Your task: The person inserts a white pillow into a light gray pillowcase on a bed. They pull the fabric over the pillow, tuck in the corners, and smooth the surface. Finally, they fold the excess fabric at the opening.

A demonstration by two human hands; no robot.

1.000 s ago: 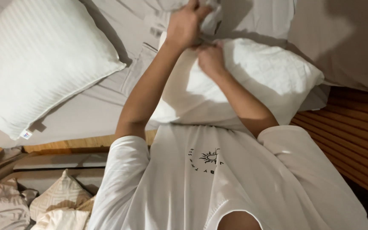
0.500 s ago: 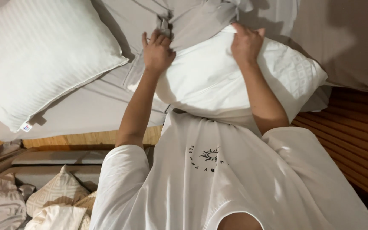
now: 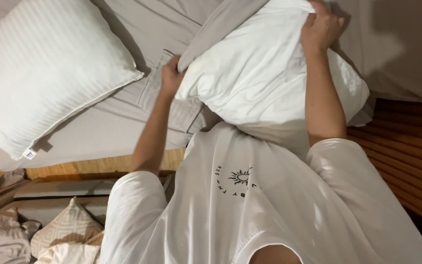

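Pillow [image 3: 269,83]: white, plump, soft, smooth cotton surface; lies on the bed against the person's chest, its far end partly inside a grey pillowcase [image 3: 230,17].
Pillowcase: thin, limp grey fabric, creased, drawn over the pillow's upper left edge.
Left hand [image 3: 171,76]: fingers closed, pinching the pillowcase edge at the pillow's left corner.
Right hand [image 3: 321,29]: fingers curled, gripping the pillow's top right edge.
Sheet [image 3: 123,117]: grey, wrinkled, covers the bed.
Second pillow [image 3: 40,68]: white, square, fine woven stripes, small tag at one corner; lies on the sheet, well apart to the left.
Slats [image 3: 396,156]: brown wood, ridged, at right.
Cushion [image 3: 67,227]: beige, geometric pattern, lower left.
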